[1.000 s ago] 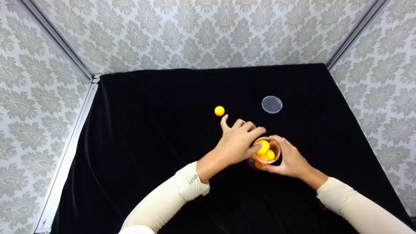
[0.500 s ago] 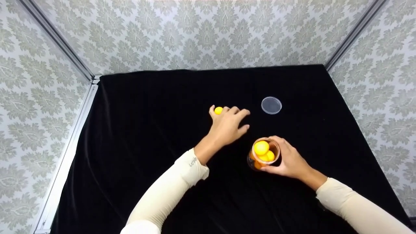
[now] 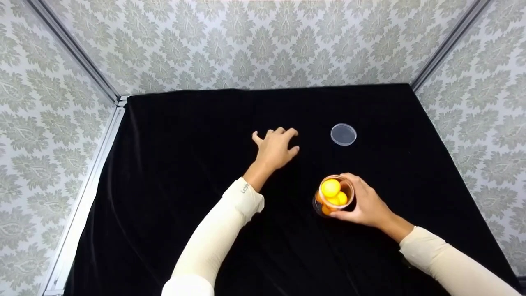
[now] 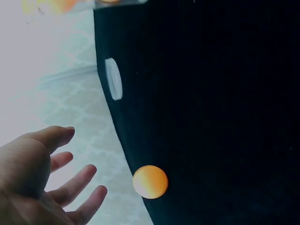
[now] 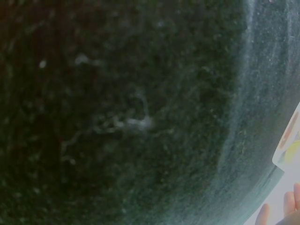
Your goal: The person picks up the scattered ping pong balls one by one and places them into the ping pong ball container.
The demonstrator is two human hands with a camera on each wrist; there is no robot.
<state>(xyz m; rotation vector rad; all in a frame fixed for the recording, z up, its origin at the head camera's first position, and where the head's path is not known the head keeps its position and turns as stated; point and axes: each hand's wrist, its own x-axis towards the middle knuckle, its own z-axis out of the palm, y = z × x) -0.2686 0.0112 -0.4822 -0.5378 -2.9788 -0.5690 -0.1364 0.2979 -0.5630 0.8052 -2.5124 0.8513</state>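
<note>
My left hand (image 3: pixel 274 142) reaches over the middle of the black cloth, fingers spread and loosely bent. The head view hides the loose orange ball under that hand. In the left wrist view the orange ball (image 4: pixel 150 182) lies on the cloth just beyond the open fingers (image 4: pixel 77 180), apart from them. My right hand (image 3: pixel 363 201) grips a clear jar (image 3: pixel 333 196) from its right side. The jar stands upright near the front right and holds several orange balls (image 3: pixel 330 187).
A round clear lid (image 3: pixel 343 134) lies flat on the black cloth (image 3: pixel 185 164), to the right of my left hand and behind the jar; it also shows as the lid (image 4: pixel 113 78) in the left wrist view. Patterned walls enclose the table on three sides.
My left hand left the jar's mouth and moved back and left, until it covers the loose ball. The right hand and jar stayed in place.
</note>
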